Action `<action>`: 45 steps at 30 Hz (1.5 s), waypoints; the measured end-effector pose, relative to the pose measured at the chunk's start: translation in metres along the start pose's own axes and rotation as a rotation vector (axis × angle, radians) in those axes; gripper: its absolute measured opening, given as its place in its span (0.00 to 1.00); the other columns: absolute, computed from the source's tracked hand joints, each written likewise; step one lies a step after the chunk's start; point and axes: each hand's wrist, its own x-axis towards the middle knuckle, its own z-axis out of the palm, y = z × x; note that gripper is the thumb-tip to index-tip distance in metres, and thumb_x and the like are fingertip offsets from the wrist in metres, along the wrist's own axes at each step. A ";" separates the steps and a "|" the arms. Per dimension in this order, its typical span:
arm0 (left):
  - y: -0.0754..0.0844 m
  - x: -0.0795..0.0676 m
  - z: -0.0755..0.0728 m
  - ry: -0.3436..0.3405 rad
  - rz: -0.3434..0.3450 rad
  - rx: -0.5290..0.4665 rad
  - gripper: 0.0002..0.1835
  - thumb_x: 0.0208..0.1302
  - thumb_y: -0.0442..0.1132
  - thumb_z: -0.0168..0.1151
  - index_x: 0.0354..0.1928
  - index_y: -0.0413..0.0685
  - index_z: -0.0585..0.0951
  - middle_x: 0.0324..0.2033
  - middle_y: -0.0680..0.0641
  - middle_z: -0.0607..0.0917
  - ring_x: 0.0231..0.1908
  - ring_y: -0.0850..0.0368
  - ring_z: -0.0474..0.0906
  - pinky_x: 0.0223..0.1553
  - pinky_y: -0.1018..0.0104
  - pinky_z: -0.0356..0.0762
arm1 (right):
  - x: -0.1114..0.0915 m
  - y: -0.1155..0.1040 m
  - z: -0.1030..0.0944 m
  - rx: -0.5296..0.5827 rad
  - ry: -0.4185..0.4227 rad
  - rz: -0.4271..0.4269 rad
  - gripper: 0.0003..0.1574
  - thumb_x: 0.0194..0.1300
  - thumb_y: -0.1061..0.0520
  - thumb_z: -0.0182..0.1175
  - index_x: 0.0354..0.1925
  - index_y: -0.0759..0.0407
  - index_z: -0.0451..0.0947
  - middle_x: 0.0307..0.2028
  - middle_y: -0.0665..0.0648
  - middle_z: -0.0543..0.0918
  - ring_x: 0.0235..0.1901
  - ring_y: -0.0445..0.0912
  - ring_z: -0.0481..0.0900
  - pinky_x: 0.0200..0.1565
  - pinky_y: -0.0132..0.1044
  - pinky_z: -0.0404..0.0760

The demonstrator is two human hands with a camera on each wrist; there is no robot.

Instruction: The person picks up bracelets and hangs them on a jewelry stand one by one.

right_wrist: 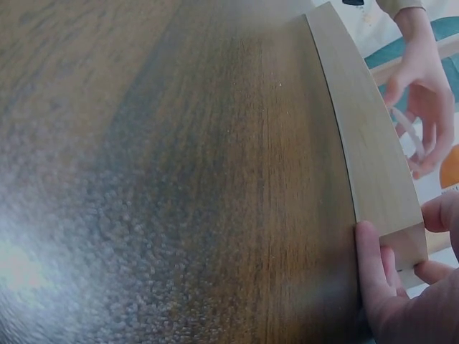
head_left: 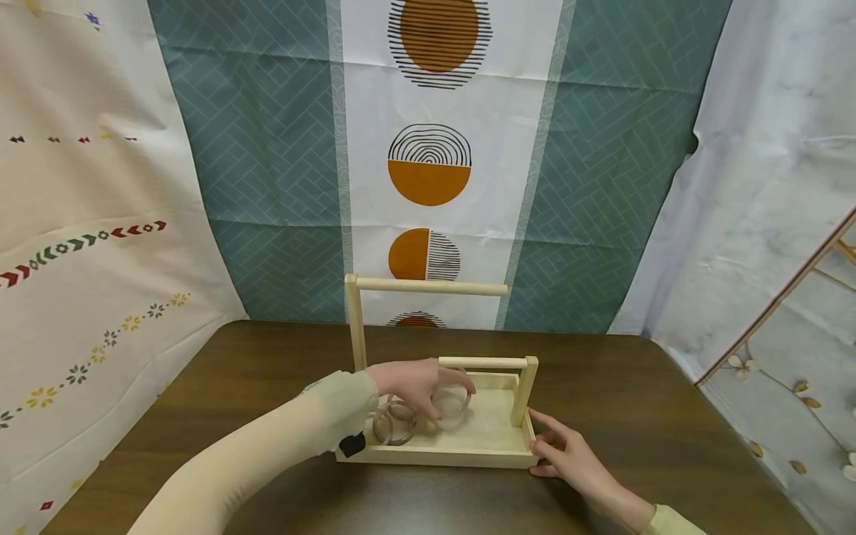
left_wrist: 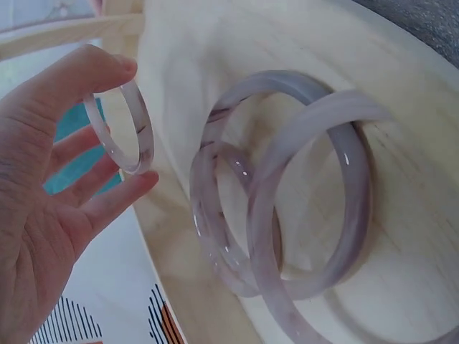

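In the lower middle of the head view, we see the left hand (head_left: 416,380) pinching a bangle (left_wrist: 140,118) over the wooden tray (head_left: 441,458); other bangles (left_wrist: 356,172) overlap inside, left of it. The right hand (head_left: 568,455) grips the tray's right end on the tabletop (head_left: 635,401).

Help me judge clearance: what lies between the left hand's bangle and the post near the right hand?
Between bangle and post, the head view shows only bare tray floor.
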 end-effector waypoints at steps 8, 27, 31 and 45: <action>-0.005 -0.010 -0.008 0.100 -0.037 0.001 0.35 0.53 0.40 0.73 0.65 0.57 0.72 0.57 0.45 0.75 0.32 0.58 0.71 0.34 0.74 0.69 | 0.000 0.000 0.001 -0.008 0.013 0.007 0.42 0.69 0.61 0.53 0.76 0.66 0.51 0.45 0.65 0.77 0.38 0.47 0.81 0.41 0.40 0.87; -0.012 -0.045 -0.017 0.286 -0.104 -0.193 0.37 0.57 0.39 0.70 0.69 0.56 0.69 0.66 0.49 0.70 0.64 0.51 0.71 0.57 0.62 0.80 | -0.003 0.001 -0.003 -0.041 -0.016 -0.017 0.43 0.71 0.52 0.58 0.75 0.68 0.54 0.49 0.66 0.79 0.43 0.47 0.80 0.41 0.37 0.86; -0.013 -0.050 -0.017 0.330 -0.095 -0.211 0.36 0.57 0.38 0.71 0.68 0.58 0.69 0.66 0.49 0.71 0.64 0.52 0.72 0.56 0.60 0.81 | -0.004 0.001 -0.003 -0.058 0.001 -0.035 0.42 0.71 0.54 0.58 0.74 0.68 0.55 0.49 0.66 0.80 0.45 0.47 0.81 0.43 0.37 0.86; -0.011 -0.065 -0.021 0.514 -0.066 -0.325 0.36 0.58 0.36 0.71 0.69 0.54 0.70 0.66 0.46 0.72 0.63 0.47 0.73 0.54 0.65 0.82 | -0.005 0.002 -0.003 -0.099 0.031 -0.056 0.40 0.70 0.56 0.58 0.73 0.68 0.58 0.46 0.64 0.84 0.44 0.46 0.82 0.45 0.37 0.86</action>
